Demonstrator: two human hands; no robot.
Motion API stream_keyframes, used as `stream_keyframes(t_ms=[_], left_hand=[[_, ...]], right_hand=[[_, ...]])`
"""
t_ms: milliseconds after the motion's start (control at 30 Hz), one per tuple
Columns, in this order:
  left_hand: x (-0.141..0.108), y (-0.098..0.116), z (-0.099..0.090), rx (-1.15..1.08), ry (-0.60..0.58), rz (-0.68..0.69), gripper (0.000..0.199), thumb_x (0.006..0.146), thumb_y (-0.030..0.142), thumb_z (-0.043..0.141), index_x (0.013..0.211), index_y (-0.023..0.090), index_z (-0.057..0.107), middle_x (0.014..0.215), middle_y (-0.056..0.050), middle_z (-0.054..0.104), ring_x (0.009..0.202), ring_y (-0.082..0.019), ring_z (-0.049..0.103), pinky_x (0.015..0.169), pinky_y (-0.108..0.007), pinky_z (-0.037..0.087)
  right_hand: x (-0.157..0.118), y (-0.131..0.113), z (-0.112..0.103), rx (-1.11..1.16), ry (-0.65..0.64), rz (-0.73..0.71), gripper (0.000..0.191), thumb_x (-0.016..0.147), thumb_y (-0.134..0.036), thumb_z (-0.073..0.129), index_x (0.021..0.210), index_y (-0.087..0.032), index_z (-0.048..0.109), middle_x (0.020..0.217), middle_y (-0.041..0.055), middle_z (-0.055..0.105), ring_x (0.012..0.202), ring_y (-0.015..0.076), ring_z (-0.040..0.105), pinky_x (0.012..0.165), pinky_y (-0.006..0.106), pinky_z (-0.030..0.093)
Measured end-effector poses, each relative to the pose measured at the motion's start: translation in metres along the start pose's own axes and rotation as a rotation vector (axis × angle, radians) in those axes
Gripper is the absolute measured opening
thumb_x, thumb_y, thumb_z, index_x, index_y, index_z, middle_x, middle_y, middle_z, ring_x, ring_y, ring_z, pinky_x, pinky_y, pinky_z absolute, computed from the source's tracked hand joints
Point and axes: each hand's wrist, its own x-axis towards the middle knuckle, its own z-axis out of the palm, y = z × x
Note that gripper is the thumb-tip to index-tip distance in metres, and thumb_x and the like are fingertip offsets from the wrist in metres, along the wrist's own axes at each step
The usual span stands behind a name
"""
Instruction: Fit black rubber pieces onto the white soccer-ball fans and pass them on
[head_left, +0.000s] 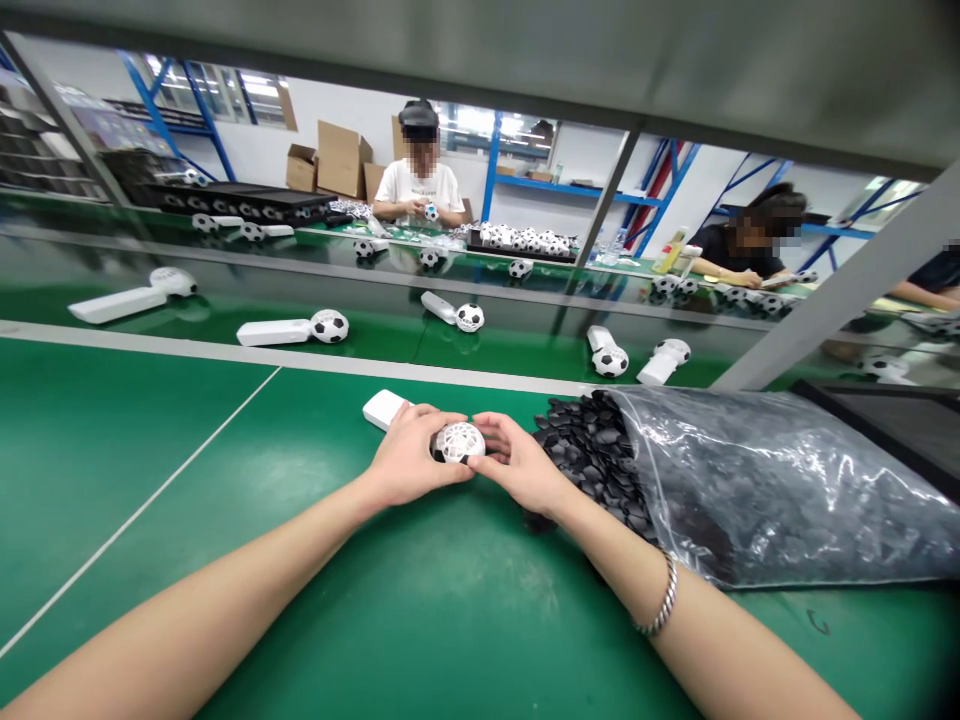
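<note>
Over the green table, my left hand point(411, 455) is wrapped round a white handheld fan point(460, 441) whose round head looks like a soccer ball with a slotted grille. Its white handle point(385, 409) sticks out behind that hand, to the left. On the other side of the ball head, my right hand point(517, 462) has its fingertips and thumb closed at the edge; whether a small piece sits between them is hidden. Just right of this hand, many small black pieces point(592, 455) spill from a clear plastic bag point(787, 490).
Beyond the pale table edge, several similar fans point(328, 327) lie on a green conveyor point(405, 350). A slanted grey post point(840, 270) and a black tray point(885, 430) stand at right. Co-workers point(420, 190) sit across, and a shelf point(480, 60) hangs overhead.
</note>
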Motion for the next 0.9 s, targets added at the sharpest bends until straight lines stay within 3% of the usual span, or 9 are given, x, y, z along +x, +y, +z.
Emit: stream_keyframes(t_ms=[100,233,300,400,533,733,900], left_hand=[[-0.001,-0.003,0.0,0.001,-0.024,0.009,0.06,0.057,0.048,0.068,0.111,0.025,0.055,0.103,-0.005,0.054,0.103,-0.026,0.044,0.092,-0.039,0.035],[-0.002,-0.007,0.004,0.039,-0.022,0.029,0.068,0.057,0.059,0.064,0.115,0.024,0.052,0.115,-0.008,0.051,0.118,-0.03,0.035,0.103,-0.048,0.02],[-0.002,-0.009,0.005,0.062,-0.015,0.038,0.069,0.058,0.061,0.062,0.114,0.023,0.051,0.118,-0.008,0.051,0.122,-0.03,0.031,0.105,-0.05,0.011],[-0.001,-0.009,0.001,0.047,-0.1,0.073,0.064,0.064,0.056,0.06,0.118,0.024,0.048,0.124,-0.007,0.049,0.128,-0.029,0.025,0.106,-0.051,0.005],[-0.004,-0.003,-0.001,-0.019,-0.214,0.082,0.061,0.071,0.045,0.058,0.126,0.026,0.04,0.134,-0.006,0.041,0.132,-0.03,0.012,0.105,-0.054,0.001],[-0.011,0.006,0.013,-0.119,-0.07,0.001,0.055,0.071,0.042,0.058,0.121,0.024,0.042,0.135,-0.007,0.038,0.134,-0.028,0.008,0.105,-0.046,0.021],[-0.009,0.001,0.006,-0.192,-0.217,0.072,0.056,0.069,0.027,0.058,0.122,0.026,0.04,0.141,-0.006,0.027,0.133,-0.025,0.014,0.106,-0.041,0.022]], right_hand=[[0.003,-0.002,-0.008,-0.027,-0.026,-0.015,0.039,0.074,-0.025,0.059,0.109,-0.02,0.045,0.118,0.0084,0.052,0.104,0.0164,0.053,0.086,0.032,0.046],[0.008,-0.003,-0.035,-0.344,0.303,-0.017,0.032,0.076,-0.033,0.057,0.103,-0.018,0.05,0.108,0.008,0.055,0.09,0.0169,0.056,0.081,0.035,0.046],[0.009,-0.002,-0.049,-0.593,0.39,-0.006,0.024,0.076,-0.031,0.057,0.096,-0.018,0.055,0.101,0.0075,0.056,0.086,0.0177,0.055,0.08,0.036,0.045],[0.007,0.0,-0.058,-0.853,0.278,0.052,0.016,0.075,-0.03,0.059,0.086,-0.019,0.061,0.091,0.0062,0.057,0.091,0.02,0.053,0.081,0.035,0.042],[0.003,0.001,-0.055,-0.987,0.116,0.123,0.017,0.072,-0.034,0.064,0.085,-0.022,0.063,0.087,0.0048,0.058,0.087,0.0197,0.053,0.075,0.031,0.042],[0.005,0.003,-0.049,-1.212,0.1,0.018,0.006,0.079,-0.025,0.056,0.08,-0.021,0.06,0.085,0.0051,0.059,0.085,0.0198,0.051,0.069,0.029,0.04],[0.01,0.002,-0.045,-1.303,0.036,-0.061,0.009,0.081,-0.015,0.05,0.079,-0.018,0.057,0.079,0.008,0.061,0.08,0.022,0.05,0.068,0.031,0.036]])
